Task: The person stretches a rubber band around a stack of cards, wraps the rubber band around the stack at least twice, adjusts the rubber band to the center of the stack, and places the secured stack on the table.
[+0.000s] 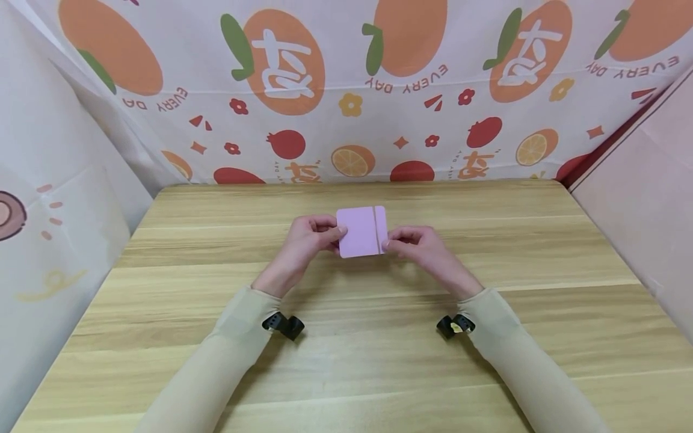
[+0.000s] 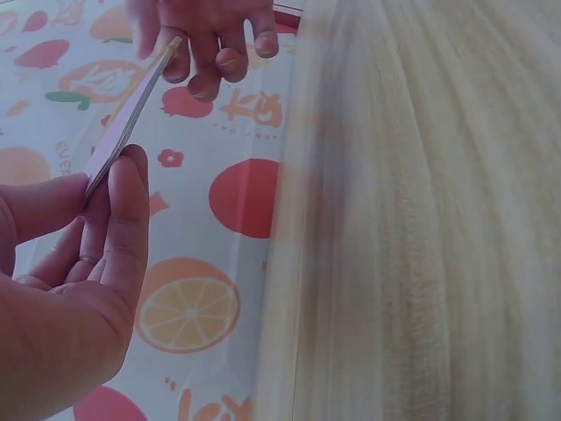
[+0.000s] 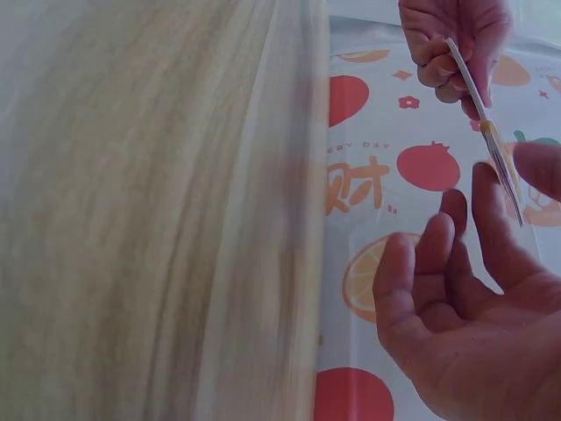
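A small pink notebook (image 1: 357,231) with a tan elastic band (image 1: 377,230) near its right edge is held up over the table, cover facing the head camera. My left hand (image 1: 314,236) pinches its left side, thumb on the cover and fingers behind. At the lower right corner, beside the band, my right hand (image 1: 414,240) has its thumb and index finger on either side of the edge. The right wrist view shows the notebook (image 3: 501,171) edge-on, thin, its remaining right fingers (image 3: 429,263) loosely bent away from it. Edge-on layers also show in the left wrist view.
The wood-grain table (image 1: 346,361) spreads under both arms. A white curtain (image 1: 335,72) printed with fruit hangs behind its far edge, with pale hangings at both sides. Black wrist cameras (image 1: 284,325) are strapped over the beige sleeves (image 1: 216,355).
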Tool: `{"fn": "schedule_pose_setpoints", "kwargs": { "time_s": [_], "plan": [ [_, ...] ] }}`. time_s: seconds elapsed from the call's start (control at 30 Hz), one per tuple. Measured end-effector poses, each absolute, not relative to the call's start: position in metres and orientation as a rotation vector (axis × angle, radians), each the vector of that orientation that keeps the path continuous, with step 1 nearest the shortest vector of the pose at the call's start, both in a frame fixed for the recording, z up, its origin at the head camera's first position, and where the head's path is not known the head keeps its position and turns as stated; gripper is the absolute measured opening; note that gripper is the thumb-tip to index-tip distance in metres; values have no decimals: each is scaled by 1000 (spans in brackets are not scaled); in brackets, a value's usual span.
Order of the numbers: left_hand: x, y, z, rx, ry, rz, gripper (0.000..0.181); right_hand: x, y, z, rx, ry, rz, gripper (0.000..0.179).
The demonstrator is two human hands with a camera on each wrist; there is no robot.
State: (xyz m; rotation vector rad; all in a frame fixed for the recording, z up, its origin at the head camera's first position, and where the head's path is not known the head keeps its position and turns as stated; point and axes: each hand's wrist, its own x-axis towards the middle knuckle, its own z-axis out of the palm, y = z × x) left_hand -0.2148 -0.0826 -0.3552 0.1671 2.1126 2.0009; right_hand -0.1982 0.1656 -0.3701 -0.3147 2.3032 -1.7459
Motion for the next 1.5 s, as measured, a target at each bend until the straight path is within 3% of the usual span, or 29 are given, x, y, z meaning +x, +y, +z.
{"fn": "schedule_pose_setpoints", "kwargs": {
  "time_s": [0.33,0.6,1.0,1.5],
  "plan": [
    [-215,-82,-352,184,2128,2015,16,-199,164,-376,-338,2293,-1643,23],
    [-212,-80,-352,191,2190,2044,12,-198,162,-372,-340,2299,-1624,31],
    [-212,-77,-356,155,2251,2054,12,-196,151,-380,-259,2266,-1784,19],
    [-211,-71,-361,155,2193,2100,9,-193,144,-386,-197,2227,-1832,28]
  ]
}}
